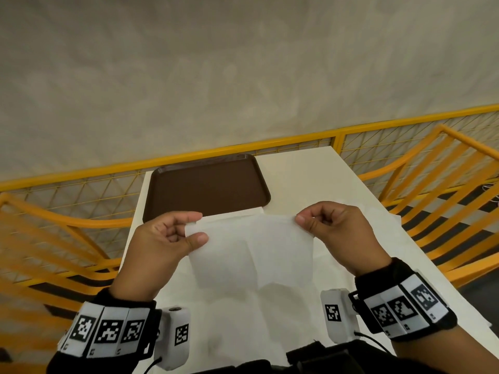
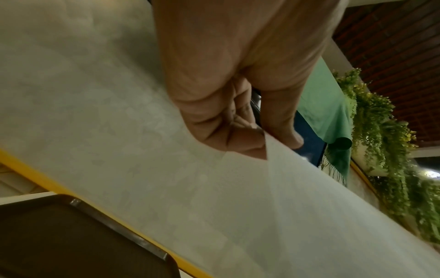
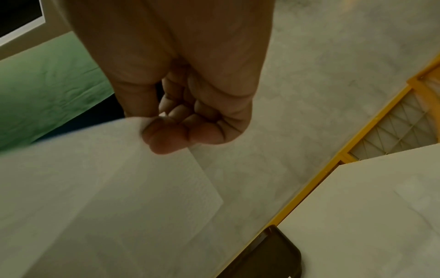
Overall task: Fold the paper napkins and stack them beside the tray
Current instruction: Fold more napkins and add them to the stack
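Note:
A white paper napkin [image 1: 251, 252] hangs unfolded in the air above the table, its crease lines showing. My left hand [image 1: 189, 233] pinches its upper left corner between thumb and fingers, and my right hand [image 1: 305, 225] pinches the upper right corner. The left wrist view shows the left hand [image 2: 262, 139] nipping the napkin [image 2: 297, 216] corner. In the right wrist view the right hand [image 3: 164, 127] holds the napkin [image 3: 107, 188] edge. An empty brown tray [image 1: 208, 184] lies at the far left of the white table [image 1: 305, 179]. More white napkins [image 1: 383, 225] lie flat under and right of the held one.
Yellow mesh railing [image 1: 297, 143] runs along the table's far edge. Orange slatted chairs stand on the left [image 1: 54, 238] and on the right [image 1: 445, 190]. The tray [image 2: 59, 235] corner shows in the left wrist view, and the tray [image 3: 273, 257] in the right one too.

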Demonstrator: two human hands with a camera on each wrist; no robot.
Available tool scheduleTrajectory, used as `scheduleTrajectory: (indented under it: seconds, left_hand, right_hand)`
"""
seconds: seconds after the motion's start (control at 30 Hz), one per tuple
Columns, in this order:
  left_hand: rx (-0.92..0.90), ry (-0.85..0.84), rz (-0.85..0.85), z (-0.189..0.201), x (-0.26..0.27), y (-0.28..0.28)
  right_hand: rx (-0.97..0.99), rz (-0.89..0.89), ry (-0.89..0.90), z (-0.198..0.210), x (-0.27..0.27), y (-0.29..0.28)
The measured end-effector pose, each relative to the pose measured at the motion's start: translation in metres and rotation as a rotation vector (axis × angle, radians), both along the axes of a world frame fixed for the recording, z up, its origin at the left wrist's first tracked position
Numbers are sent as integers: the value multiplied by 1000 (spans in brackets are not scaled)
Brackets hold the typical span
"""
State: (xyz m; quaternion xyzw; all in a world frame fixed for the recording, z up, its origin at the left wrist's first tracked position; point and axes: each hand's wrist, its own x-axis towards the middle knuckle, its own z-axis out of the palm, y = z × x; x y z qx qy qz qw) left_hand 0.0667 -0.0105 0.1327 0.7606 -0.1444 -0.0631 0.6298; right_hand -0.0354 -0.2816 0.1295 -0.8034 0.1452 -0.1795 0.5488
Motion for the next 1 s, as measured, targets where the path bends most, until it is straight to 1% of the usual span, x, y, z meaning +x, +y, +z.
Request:
scheduleTrajectory:
  seconds: [0.2, 0.37, 0.43, 0.47, 0.53, 0.6, 0.63, 0.67, 0.73, 0.8, 0.83, 0.87, 0.9, 1.0]
  left_hand:
    - [77, -39, 92, 0, 1, 0]
    - [127, -26, 122, 2, -1, -2]
    - [185, -27, 120, 4, -3, -2]
    - [249, -36, 109, 6, -4, -1]
    - [474, -74, 16, 11, -3, 4]
    - [750, -116, -200, 16, -3, 9]
    - [836, -132, -316, 19, -5, 8]
    - [861, -143, -410, 22, -8, 5]
    - [767, -127, -522, 24, -14, -10]
    - [616, -97, -562, 19, -19, -26]
    - [555, -105, -553, 15, -20, -33]
    - [511, -116, -522, 12, -20, -37]
    - [442, -90, -481, 9, -20, -39]
    - [111, 173, -385, 0, -18, -33]
  right_hand:
    - [-82, 12, 0, 1, -1, -3]
    - [-295, 31, -53, 2, 0, -3]
    - [-313, 79, -57, 2, 0, -4]
    - [-331, 103, -47, 2, 0, -4]
    - [-385, 154, -23, 3, 0, -3]
    - [-435, 224, -19, 8, 0, 1]
    - [-462, 275, -21, 11, 1, 4]
    - [-493, 335, -18, 15, 2, 8]
    - [-564, 449, 6, 22, 7, 20]
    - [-601, 508, 8, 25, 11, 32]
    - [-595, 506, -11, 27, 13, 36]
    - [-558, 479, -37, 27, 13, 39]
    - [-485, 436, -62, 27, 13, 40]
    - [-186, 317, -64, 20, 9, 33]
